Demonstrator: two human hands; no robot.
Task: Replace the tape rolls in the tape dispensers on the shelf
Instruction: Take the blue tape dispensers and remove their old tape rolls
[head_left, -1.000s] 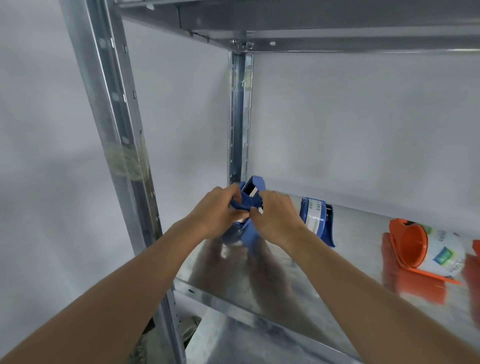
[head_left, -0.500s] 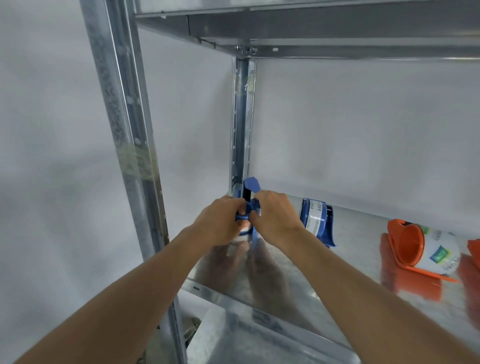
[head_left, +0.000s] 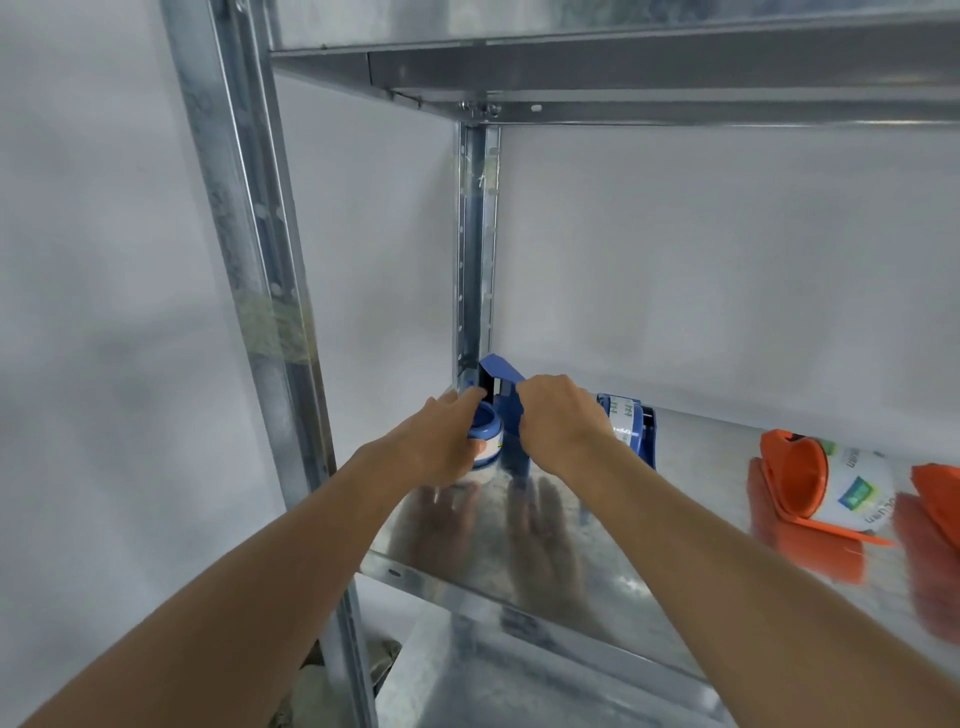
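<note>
A blue tape dispenser stands at the back left corner of the metal shelf. My right hand grips its upright blue frame. My left hand holds the white tape roll with its blue hub at the dispenser's left side. A second blue dispenser with a printed tape roll sits just behind my right hand. An orange dispenser holding a white printed roll lies on its side at the right.
The steel front post rises at the left, the rear post directly behind the dispenser. The upper shelf hangs overhead. Another orange piece shows at the right edge. A lower shelf lies beneath.
Both hands have carried the blue dispenser back towards the rear post and lowered it. The tape roll and its blue hub now show at my left fingers.
</note>
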